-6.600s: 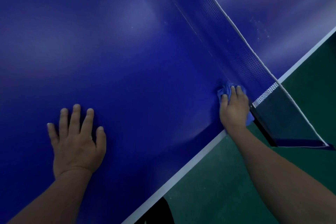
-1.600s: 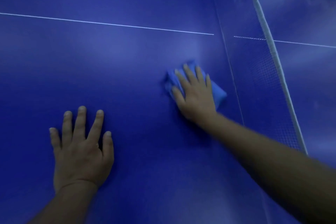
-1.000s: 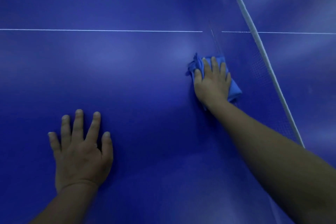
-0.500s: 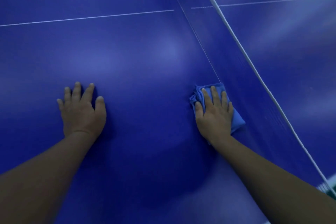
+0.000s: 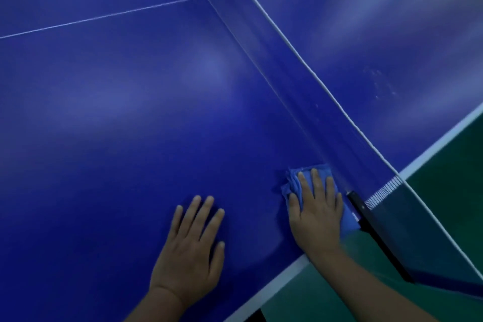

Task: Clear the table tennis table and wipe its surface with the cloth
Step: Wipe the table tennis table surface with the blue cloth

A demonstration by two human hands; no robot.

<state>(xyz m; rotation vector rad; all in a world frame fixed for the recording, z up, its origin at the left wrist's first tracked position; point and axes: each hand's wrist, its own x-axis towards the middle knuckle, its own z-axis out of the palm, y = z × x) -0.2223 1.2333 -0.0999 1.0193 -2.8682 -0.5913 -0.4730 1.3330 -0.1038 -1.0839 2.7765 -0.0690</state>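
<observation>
2 hands on table [image 5: 109, 117]. Right hand [image 5: 317, 213] flat, fingers spread, pressing cloth [image 5: 295, 178] beside net [image 5: 347, 144] near table edge. Left hand [image 5: 192, 246] open, braced, holding nothing. Cloth: likely soft, light, bunches easily; best pressed under the palm.

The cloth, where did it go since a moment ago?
The right hand slid the cloth back along the net from mid-table to the near edge, by the net post. The left hand stayed flat on the table.
</observation>
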